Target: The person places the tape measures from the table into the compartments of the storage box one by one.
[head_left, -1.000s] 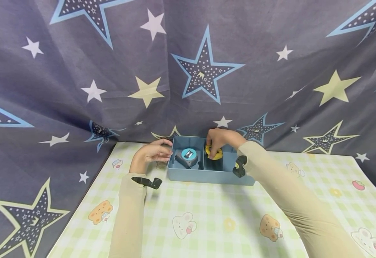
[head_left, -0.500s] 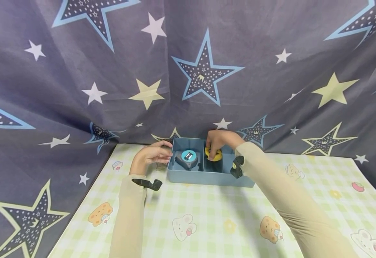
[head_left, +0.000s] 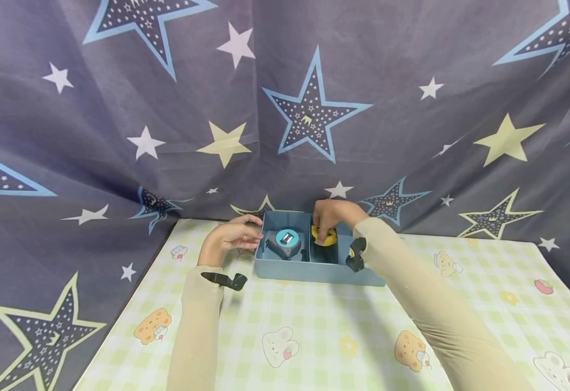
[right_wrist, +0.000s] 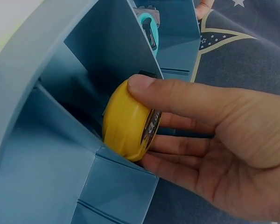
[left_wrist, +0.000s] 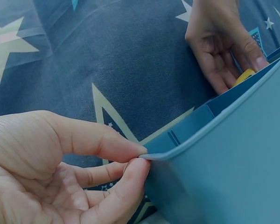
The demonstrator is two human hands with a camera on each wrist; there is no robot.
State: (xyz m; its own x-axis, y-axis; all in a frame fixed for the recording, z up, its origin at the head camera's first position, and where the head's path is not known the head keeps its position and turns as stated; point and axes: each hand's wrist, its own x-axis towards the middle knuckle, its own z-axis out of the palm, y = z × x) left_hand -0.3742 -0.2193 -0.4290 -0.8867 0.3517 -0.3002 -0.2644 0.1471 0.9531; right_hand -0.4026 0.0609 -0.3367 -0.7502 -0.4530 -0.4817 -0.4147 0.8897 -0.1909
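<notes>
A blue-grey divided box (head_left: 314,271) stands near the back of the table. My left hand (head_left: 230,237) is at its left end, and in the left wrist view the thumb and a finger pinch the box's rim (left_wrist: 165,155). My right hand (head_left: 333,213) reaches into the middle compartment and grips a yellow tape measure (right_wrist: 123,123), thumb on one side and fingers on the other. The tape measure is tilted between the compartment walls; its underside is hidden. In the left compartment lies a grey tape measure with a teal round face (head_left: 287,239).
Thin dividers (right_wrist: 116,42) separate the compartments. The right compartment (head_left: 345,233) is partly covered by my right forearm. A star-patterned curtain (head_left: 192,108) hangs right behind the box. A checked tablecloth (head_left: 324,320) with cartoon prints covers the table.
My right wrist has shifted slightly left, with the yellow tape measure still held in the middle compartment. My left hand stays at the box's left end.
</notes>
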